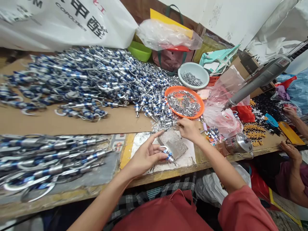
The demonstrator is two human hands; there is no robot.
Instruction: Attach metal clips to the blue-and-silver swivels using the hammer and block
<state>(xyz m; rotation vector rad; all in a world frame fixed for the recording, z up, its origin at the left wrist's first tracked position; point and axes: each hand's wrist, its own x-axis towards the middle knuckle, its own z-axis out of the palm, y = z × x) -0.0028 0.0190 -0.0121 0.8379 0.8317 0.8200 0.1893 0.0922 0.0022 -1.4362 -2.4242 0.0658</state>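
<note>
My left hand (pixel 148 156) holds a small silver and blue metal fitting (pixel 169 155) between thumb and fingers, its ring end pointing down to the right. Beside it a grey square block (pixel 173 143) lies on white paper (pixel 192 158) at the bench's front. My right hand (pixel 189 129) is closed beyond the block, at the edge of a scatter of small flat metal pieces (pixel 166 124); whatever its fingertips pinch is too small to make out. Just behind that hand, an orange tray (pixel 202 110) holds many more flat pieces.
A large heap of blue and silver fittings (pixel 96 77) covers the back left, with long rows (pixel 48 160) nearer. A pale bowl (pixel 181 72) holds pins. An electric screwdriver (pixel 260 77) hangs at right, above a metal mug (pixel 238 143). Another person's hands (pixel 291 152) work far right.
</note>
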